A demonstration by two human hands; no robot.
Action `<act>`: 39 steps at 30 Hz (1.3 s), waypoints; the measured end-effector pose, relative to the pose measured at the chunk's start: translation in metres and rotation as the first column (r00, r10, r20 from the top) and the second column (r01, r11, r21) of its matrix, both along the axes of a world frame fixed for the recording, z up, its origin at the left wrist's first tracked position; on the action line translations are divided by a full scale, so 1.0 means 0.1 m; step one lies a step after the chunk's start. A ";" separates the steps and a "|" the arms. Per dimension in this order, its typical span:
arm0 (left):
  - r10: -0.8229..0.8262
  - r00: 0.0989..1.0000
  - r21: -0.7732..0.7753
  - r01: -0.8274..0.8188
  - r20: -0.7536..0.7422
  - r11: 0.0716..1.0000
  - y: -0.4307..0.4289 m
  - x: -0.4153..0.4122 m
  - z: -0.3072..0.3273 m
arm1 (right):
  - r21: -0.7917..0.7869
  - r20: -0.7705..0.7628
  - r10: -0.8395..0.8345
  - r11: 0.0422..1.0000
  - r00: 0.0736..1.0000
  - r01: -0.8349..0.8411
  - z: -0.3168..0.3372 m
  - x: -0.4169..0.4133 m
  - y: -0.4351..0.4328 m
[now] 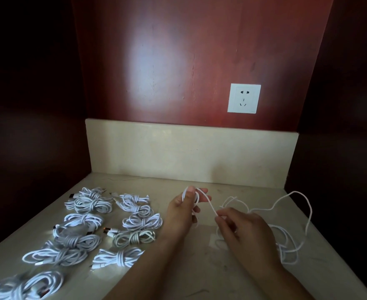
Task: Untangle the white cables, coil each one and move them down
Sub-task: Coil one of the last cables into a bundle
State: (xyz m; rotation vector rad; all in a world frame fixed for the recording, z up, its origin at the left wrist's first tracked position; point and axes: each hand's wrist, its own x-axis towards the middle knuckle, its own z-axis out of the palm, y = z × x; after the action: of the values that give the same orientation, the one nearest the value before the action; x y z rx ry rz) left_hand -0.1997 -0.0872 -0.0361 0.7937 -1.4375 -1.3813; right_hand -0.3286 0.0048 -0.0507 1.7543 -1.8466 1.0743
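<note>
My left hand (183, 211) is raised just above the countertop (199, 269), fingers curled, thumb pressed down on a few small loops of the white cable (209, 203) wound round the fingers. From those loops one strand runs down and to the right, straight to my right hand (245, 232), which pinches it between thumb and forefinger at the fingertips (218, 217); the other fingers of that hand are loosely bent. The two hands are near each other, with the strand between them. The loose remainder (295, 241) of the cable lies on the countertop to the right of and beyond my right hand, in wide irregular bends, part of it hidden behind the hand. The coiled cables (91, 204), each tied round its middle, lie in two rough columns on the left half of the countertop, well apart from the cable in hand. A white wall socket (243, 98) sits on the red-brown panel above the pale upstand (178, 148)
</note>
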 end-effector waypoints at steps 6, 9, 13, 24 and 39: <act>-0.076 0.909 0.319 0.221 -0.409 0.922 0.03 -0.03 0.09 | 0.057 -0.130 0.021 0.998 0.991 -0.014 -0.02 0.05 -0.03; -0.020 0.859 0.403 0.260 -0.512 0.877 0.03 -0.04 0.12 | 0.109 -0.231 0.020 0.994 0.973 0.005 -0.05 0.07 -0.05; 0.020 0.886 0.440 0.211 -0.464 0.873 -0.04 0.01 0.13 | 0.190 -0.336 0.076 0.982 0.939 -0.012 -0.10 0.08 -0.08; 0.057 0.920 0.363 0.095 -0.387 0.927 -0.10 0.13 0.16 | 0.197 -0.296 0.150 0.976 0.943 -0.093 -0.03 0.13 -0.02; -0.068 0.974 0.111 0.045 0.217 0.993 -0.11 0.13 0.06 | -0.141 -0.340 0.111 0.976 0.934 -0.167 0.02 0.12 -0.01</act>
State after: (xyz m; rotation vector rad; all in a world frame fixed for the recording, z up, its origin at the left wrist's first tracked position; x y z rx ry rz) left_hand -0.1863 -0.0977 -0.0296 1.0074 -1.5769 -1.4585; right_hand -0.3163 0.0034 -0.0482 1.8550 -1.4069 0.8890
